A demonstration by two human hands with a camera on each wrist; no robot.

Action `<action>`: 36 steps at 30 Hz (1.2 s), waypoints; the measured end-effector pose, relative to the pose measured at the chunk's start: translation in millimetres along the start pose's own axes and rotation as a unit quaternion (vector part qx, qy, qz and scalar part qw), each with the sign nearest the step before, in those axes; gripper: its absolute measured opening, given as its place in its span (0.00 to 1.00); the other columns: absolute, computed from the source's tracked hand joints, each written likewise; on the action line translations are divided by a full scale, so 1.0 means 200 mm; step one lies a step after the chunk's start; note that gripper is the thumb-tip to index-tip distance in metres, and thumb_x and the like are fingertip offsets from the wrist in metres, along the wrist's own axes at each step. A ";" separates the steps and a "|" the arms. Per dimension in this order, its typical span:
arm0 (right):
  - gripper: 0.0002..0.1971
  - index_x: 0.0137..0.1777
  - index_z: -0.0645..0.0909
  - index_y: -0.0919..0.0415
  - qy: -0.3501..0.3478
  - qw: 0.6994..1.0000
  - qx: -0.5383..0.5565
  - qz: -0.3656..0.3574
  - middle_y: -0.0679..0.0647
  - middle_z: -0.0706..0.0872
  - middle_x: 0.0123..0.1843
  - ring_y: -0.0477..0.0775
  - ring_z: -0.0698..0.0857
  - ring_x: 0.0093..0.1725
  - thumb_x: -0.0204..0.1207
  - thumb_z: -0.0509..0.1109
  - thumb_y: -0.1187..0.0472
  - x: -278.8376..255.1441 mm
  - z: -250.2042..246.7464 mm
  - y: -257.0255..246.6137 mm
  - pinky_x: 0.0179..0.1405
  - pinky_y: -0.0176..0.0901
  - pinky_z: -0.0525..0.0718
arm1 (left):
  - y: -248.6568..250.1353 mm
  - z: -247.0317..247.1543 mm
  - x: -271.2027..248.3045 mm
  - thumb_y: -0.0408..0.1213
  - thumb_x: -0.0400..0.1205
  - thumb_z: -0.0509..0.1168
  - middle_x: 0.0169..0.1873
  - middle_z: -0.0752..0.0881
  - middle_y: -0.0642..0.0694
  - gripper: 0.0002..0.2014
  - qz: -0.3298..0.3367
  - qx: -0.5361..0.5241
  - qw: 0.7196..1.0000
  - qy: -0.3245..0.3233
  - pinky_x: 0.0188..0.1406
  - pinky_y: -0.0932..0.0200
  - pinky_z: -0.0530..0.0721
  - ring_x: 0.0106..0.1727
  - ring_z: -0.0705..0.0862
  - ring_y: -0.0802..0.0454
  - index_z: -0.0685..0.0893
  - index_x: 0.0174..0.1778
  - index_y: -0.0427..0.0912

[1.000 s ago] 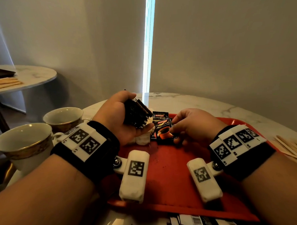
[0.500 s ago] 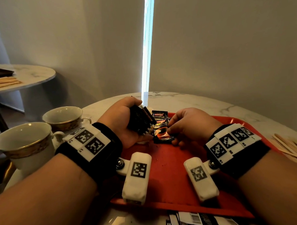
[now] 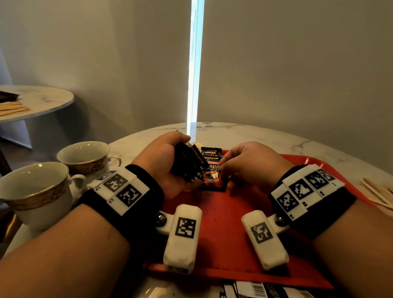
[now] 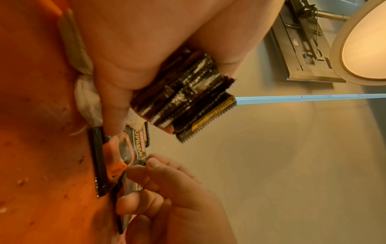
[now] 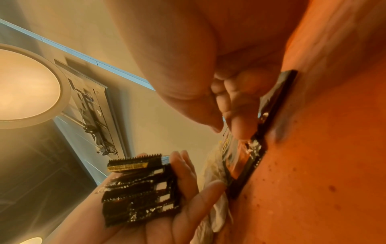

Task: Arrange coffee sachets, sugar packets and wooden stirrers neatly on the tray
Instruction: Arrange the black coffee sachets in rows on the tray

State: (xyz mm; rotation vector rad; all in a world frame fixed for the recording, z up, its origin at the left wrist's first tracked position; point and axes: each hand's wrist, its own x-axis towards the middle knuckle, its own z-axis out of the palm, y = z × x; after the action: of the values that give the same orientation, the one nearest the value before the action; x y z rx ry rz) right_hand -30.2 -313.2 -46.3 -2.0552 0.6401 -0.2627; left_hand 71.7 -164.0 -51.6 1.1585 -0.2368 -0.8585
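Note:
My left hand (image 3: 166,154) grips a thick stack of black coffee sachets (image 3: 187,166) edge-up just above the red tray (image 3: 227,225); the stack (image 4: 183,99) fans out past my thumb. My right hand (image 3: 243,165) pinches the edge of one coffee sachet (image 3: 212,178) that lies on a short row of sachets at the tray's far left. Thumb and forefinger (image 5: 236,125) meet on that sachet (image 5: 242,161). White sugar packets (image 4: 87,99) lie on the tray under my left hand. Wooden stirrers (image 3: 384,198) lie on the table right of the tray.
Two gold-rimmed cups (image 3: 32,190) (image 3: 84,156) stand left of the tray on the marble table (image 3: 246,131). Printed packets (image 3: 263,291) lie at the table's near edge. A side table (image 3: 44,103) at far left carries more stirrers (image 3: 7,108).
My left hand has come down and to the right with its stack, close beside the sachet on the tray. My right hand has stayed on that sachet.

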 end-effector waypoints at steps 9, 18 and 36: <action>0.09 0.55 0.83 0.72 -0.054 0.995 0.070 0.048 0.73 0.90 0.49 0.61 0.90 0.33 0.81 0.64 0.68 -0.02 0.00 -0.01 0.25 0.45 0.82 | 0.00 0.00 0.00 0.44 0.84 0.62 0.33 0.88 0.38 0.11 0.026 -0.021 0.999 -0.008 0.40 0.44 0.87 0.29 0.90 0.40 0.81 0.46 0.39; 0.06 0.50 0.84 0.68 -0.034 0.996 0.083 0.022 0.63 0.90 0.38 0.60 0.88 0.29 0.79 0.65 0.69 -0.01 -0.01 -0.02 0.23 0.41 0.77 | 0.02 0.00 0.00 0.43 0.83 0.62 0.52 0.85 0.36 0.14 0.042 -0.040 0.998 -0.030 0.57 0.39 0.84 0.53 0.86 0.37 0.81 0.58 0.38; 0.23 0.54 0.91 0.36 -0.075 0.966 0.076 -0.234 0.59 0.86 0.58 0.56 0.83 0.50 0.62 0.80 0.62 -0.06 -0.13 -0.10 0.62 0.63 0.86 | 0.02 0.01 -0.03 0.40 0.84 0.61 0.40 0.88 0.38 0.10 0.073 -0.056 0.992 -0.084 0.45 0.50 0.82 0.35 0.87 0.45 0.84 0.52 0.38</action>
State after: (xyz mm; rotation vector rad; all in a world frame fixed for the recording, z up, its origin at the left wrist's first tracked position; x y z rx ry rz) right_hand -44.9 -316.6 -15.6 -2.0307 0.0306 -0.4091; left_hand 68.8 -161.3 -45.9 0.9524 -0.4013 -0.8303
